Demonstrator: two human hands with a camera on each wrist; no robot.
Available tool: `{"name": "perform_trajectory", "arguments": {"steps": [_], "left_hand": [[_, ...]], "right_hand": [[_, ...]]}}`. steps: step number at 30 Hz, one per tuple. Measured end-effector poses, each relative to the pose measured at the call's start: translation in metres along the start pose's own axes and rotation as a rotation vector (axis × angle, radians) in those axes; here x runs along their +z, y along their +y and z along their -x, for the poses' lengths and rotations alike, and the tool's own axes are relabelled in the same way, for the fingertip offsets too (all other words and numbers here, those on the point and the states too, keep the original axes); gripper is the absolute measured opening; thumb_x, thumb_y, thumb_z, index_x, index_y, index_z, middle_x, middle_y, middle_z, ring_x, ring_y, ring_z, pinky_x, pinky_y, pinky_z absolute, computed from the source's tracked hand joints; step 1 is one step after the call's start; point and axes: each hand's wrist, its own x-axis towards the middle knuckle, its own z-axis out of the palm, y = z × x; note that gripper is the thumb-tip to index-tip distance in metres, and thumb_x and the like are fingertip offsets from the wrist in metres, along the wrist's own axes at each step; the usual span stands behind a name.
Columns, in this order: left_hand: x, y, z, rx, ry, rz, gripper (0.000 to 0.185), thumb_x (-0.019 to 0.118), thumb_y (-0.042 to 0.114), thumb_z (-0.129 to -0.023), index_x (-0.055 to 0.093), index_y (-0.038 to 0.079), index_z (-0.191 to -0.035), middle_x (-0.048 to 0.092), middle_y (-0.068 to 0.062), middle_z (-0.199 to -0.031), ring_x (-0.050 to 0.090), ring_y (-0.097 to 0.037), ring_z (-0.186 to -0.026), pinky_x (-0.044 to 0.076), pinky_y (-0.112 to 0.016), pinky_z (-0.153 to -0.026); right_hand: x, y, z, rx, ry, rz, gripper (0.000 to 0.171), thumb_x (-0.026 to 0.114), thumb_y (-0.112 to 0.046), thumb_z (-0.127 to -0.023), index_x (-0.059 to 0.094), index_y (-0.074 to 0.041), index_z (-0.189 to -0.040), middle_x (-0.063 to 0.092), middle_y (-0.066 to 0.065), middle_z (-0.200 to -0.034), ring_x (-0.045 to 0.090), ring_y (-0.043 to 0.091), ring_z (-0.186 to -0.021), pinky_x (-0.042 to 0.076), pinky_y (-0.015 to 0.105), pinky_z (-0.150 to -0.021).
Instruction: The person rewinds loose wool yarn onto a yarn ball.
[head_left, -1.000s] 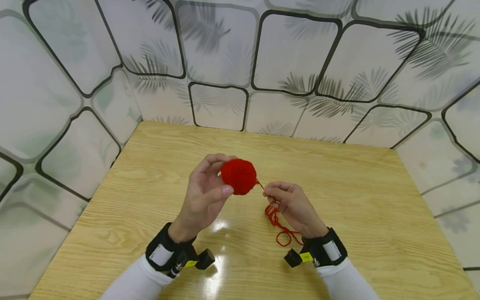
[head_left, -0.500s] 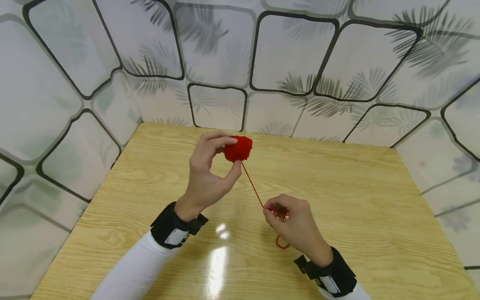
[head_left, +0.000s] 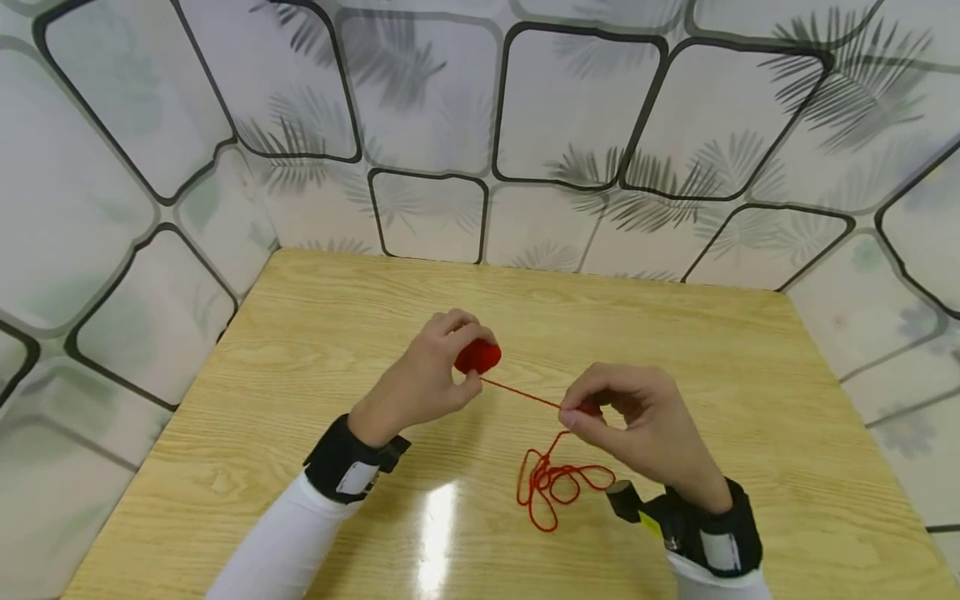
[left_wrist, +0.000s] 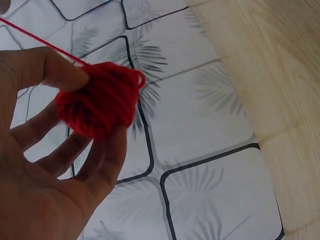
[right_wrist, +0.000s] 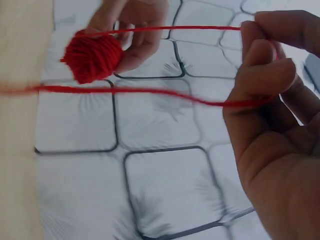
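Ball of red yarn (head_left: 477, 357): small, round, held above the desk (head_left: 300, 333) near the middle of the head view. The left hand (head_left: 431, 379) grips it, thumb on one side and curled fingers (left_wrist: 107, 155) on the other.

Strand of yarn (head_left: 521, 393): runs taut from the ball toward 4 o'clock, ending at the right hand (head_left: 637, 425). The right hand pinches the strand between thumb and forefinger, other fingers curled; it hovers above the desk, at 3 o'clock of the left hand and a little nearer the person.

Loose yarn (head_left: 551, 483): hangs from the right hand's pinch and lies in tangled loops on the desk, at 7 o'clock of that hand.

Desk: pale wood grain, glossy.

Wall panels (head_left: 585, 125): white with black outlines and grey leaf prints, around the desk from 9 to 3 o'clock.

Black wrist straps (head_left: 345, 462), white sleeves (head_left: 277, 550).
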Motion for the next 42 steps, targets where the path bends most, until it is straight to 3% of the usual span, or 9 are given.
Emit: {"name": "perform_trajectory", "arguments": {"steps": [5, 10, 14, 20, 24, 27, 30, 34, 42], "left_hand": [[0.004, 0.013, 0.012, -0.038, -0.267, 0.252, 0.036, 0.075, -0.002, -0.08, 0.066, 0.011, -0.113, 0.059, 0.0, -0.113, 0.058, -0.015, -0.098, 0.055, -0.025, -0.078], [0.009, 0.026, 0.022, -0.007, -0.287, 0.557, 0.04, 0.074, -0.002, -0.082, 0.064, 0.013, -0.117, 0.062, 0.002, -0.114, 0.06, -0.013, -0.102, 0.058, -0.029, -0.082], [0.011, 0.036, 0.026, 0.027, -0.206, 0.784, 0.041, 0.074, -0.005, -0.084, 0.062, 0.009, -0.12, 0.062, -0.005, -0.118, 0.059, -0.02, -0.11, 0.059, -0.038, -0.085], [0.009, 0.047, 0.019, 0.091, 0.006, 1.03, 0.039, 0.071, -0.01, -0.086, 0.056, -0.005, -0.121, 0.056, -0.019, -0.123, 0.056, -0.028, -0.115, 0.057, -0.043, -0.09], [0.008, 0.048, 0.006, 0.119, 0.213, 1.071, 0.043, 0.075, 0.002, -0.089, 0.051, -0.015, -0.121, 0.057, -0.013, -0.124, 0.056, -0.026, -0.115, 0.056, -0.041, -0.093], [0.008, 0.047, -0.005, 0.114, 0.362, 0.994, 0.048, 0.077, 0.007, -0.089, 0.051, -0.017, -0.12, 0.058, -0.011, -0.123, 0.057, -0.026, -0.113, 0.056, -0.039, -0.094], [0.009, 0.042, -0.015, 0.098, 0.468, 0.851, 0.042, 0.074, -0.003, -0.087, 0.053, -0.014, -0.121, 0.057, -0.016, -0.123, 0.057, -0.029, -0.114, 0.056, -0.038, -0.092], [0.013, 0.031, -0.027, 0.072, 0.533, 0.603, 0.041, 0.071, -0.011, -0.083, 0.058, -0.007, -0.122, 0.055, -0.019, -0.124, 0.057, -0.029, -0.115, 0.057, -0.038, -0.089], [0.019, 0.013, -0.036, 0.035, 0.458, 0.212, 0.036, 0.072, -0.001, -0.084, 0.064, 0.001, -0.119, 0.059, -0.015, -0.118, 0.059, -0.025, -0.104, 0.055, -0.034, -0.078]], "right_hand": [[-0.01, 0.032, -0.008, 0.153, 0.114, -0.413, 0.022, 0.058, 0.014, -0.093, 0.072, -0.002, -0.1, 0.066, 0.004, -0.088, 0.053, 0.014, -0.071, 0.047, 0.024, -0.062], [-0.012, 0.067, -0.017, 0.282, 0.278, -0.824, 0.029, 0.048, 0.009, -0.101, 0.074, -0.004, -0.097, 0.068, 0.003, -0.088, 0.054, 0.012, -0.075, 0.045, 0.02, -0.065], [-0.006, 0.088, -0.021, 0.386, 0.327, -0.976, 0.031, 0.046, 0.004, -0.104, 0.075, -0.005, -0.095, 0.068, 0.002, -0.087, 0.051, 0.01, -0.071, 0.039, 0.019, -0.062], [0.016, 0.104, -0.019, 0.61, 0.27, -1.005, 0.029, 0.048, -0.004, -0.106, 0.075, -0.007, -0.096, 0.067, 0.002, -0.088, 0.055, 0.011, -0.076, 0.047, 0.019, -0.07], [0.03, 0.106, -0.014, 0.694, 0.243, -1.019, 0.031, 0.045, -0.005, -0.107, 0.076, -0.009, -0.105, 0.071, 0.003, -0.102, 0.062, 0.014, -0.091, 0.055, 0.024, -0.08], [0.038, 0.101, -0.011, 0.735, 0.252, -1.008, 0.032, 0.045, -0.003, -0.107, 0.076, -0.008, -0.103, 0.07, 0.003, -0.099, 0.06, 0.013, -0.085, 0.052, 0.02, -0.073], [0.046, 0.092, -0.008, 0.78, 0.247, -0.927, 0.028, 0.049, -0.002, -0.104, 0.076, -0.007, -0.098, 0.067, 0.003, -0.091, 0.056, 0.012, -0.077, 0.047, 0.018, -0.067], [0.055, 0.078, -0.001, 0.725, 0.229, -0.607, 0.013, 0.061, -0.004, -0.099, 0.073, 0.0, -0.099, 0.069, 0.005, -0.091, 0.055, 0.014, -0.074, 0.047, 0.021, -0.064], [0.063, 0.043, 0.008, 0.221, 0.17, 0.411, 0.009, 0.078, -0.002, -0.086, 0.074, -0.007, -0.092, 0.068, -0.002, -0.081, 0.057, 0.01, -0.064, 0.051, 0.023, -0.055]]}}
